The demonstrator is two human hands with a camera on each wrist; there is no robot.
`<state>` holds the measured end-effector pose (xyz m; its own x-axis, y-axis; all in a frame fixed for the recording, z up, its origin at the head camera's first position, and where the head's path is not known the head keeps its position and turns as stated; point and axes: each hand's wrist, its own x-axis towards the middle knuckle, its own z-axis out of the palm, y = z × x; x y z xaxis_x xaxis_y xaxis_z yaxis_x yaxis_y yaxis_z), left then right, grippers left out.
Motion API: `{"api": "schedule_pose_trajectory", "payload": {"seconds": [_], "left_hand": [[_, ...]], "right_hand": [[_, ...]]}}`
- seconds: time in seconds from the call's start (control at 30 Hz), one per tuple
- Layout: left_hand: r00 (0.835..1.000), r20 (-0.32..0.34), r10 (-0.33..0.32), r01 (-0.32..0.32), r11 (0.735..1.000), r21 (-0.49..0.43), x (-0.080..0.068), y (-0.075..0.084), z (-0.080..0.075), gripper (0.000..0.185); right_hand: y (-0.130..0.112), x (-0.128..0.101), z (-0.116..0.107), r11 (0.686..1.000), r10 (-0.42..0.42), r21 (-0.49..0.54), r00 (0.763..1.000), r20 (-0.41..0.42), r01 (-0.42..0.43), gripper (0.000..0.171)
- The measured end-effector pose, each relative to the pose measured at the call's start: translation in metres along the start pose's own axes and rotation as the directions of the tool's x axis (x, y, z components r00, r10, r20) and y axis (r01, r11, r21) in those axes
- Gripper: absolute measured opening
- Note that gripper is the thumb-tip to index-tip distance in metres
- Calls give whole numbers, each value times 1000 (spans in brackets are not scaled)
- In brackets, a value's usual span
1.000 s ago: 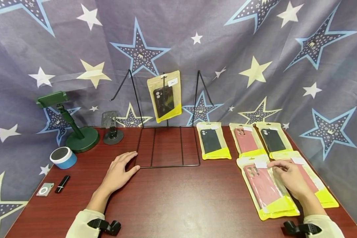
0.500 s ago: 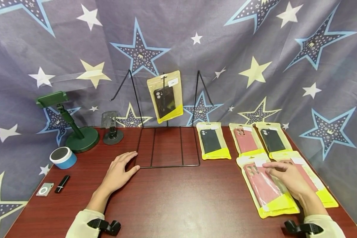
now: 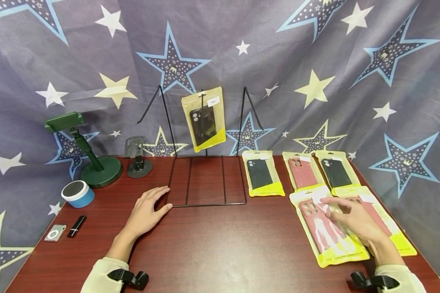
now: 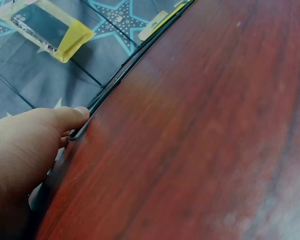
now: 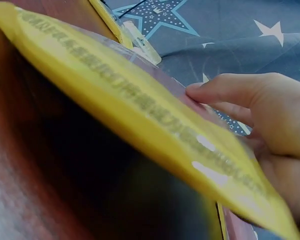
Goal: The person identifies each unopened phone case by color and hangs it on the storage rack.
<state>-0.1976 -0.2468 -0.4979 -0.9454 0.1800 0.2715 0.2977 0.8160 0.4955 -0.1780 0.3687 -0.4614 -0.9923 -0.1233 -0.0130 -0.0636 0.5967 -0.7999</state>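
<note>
Your right hand (image 3: 355, 221) pinches the pink phone case packet (image 3: 326, 230), its near edge lifted off the table (image 3: 223, 248). Just beyond your fingers lie three more packets. Your left hand (image 3: 146, 211) rests flat, fingers relaxed, thumb touching the wire rack (image 3: 205, 203).

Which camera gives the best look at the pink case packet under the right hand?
The head view: the pink case packet shows whole, the right hand on it. The right wrist view shows only its blurred yellow edge, lifted off the table; the left wrist view misses it.
</note>
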Motion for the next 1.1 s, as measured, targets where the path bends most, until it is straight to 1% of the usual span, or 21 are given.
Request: {"api": "schedule_pose_trajectory", "payload": {"seconds": [0.13,0.23,0.33,0.4,0.47,0.53,0.63,0.7,0.8,0.83,0.93,0.97,1.07,1.1], "left_hand": [[1000,0,-1,1,1000,-3,-1,0,-1,56],[1000,1,-6,6,1000,-3,-1,0,-1,56],[1000,2,-8,8,1000,4,-1,-1,-1,57],[1000,-1,-6,6,1000,8,0,-2,-1,57],[1000,-6,-3,3,1000,11,0,-3,0,58],[1000,-8,-1,1,1000,9,0,-3,0,58],[1000,-4,1,-1,1000,8,0,-3,1,58],[1000,-3,1,-1,1000,5,0,-3,2,58],[1000,-4,-3,3,1000,3,-1,-3,3,58],[1000,-2,-6,6,1000,1,-1,-4,2,58],[1000,7,-17,17,1000,-2,-1,-4,2,59],[1000,10,-20,20,1000,-4,-1,-4,2,59],[1000,12,-24,24,1000,-6,-1,-2,1,59],[1000,11,-23,23,1000,-6,-1,-2,1,59]], "right_hand": [[-3,0,1,999,-26,22,999,-33,27,41],[-9,-1,1,999,-49,12,997,-59,49,40],[-17,-2,-1,999,-36,-33,996,-80,34,42],[-24,-1,-1,999,-10,-49,996,-93,6,45],[-31,0,-1,999,-2,-51,993,-117,-4,46],[-38,3,1,1000,-25,8,989,-143,26,43],[-51,7,5,987,-92,116,979,-181,114,36],[-60,11,8,965,-128,201,970,-205,170,33],[-75,15,11,934,-174,267,955,-238,237,32],[-80,17,12,918,-184,302,951,-249,257,32],[-95,21,18,860,-215,400,935,-281,318,32],[-100,23,19,830,-217,448,933,-288,332,33],[-114,24,24,778,-228,510,921,-316,368,33],[-118,25,25,753,-241,535,917,-318,383,34]]}}
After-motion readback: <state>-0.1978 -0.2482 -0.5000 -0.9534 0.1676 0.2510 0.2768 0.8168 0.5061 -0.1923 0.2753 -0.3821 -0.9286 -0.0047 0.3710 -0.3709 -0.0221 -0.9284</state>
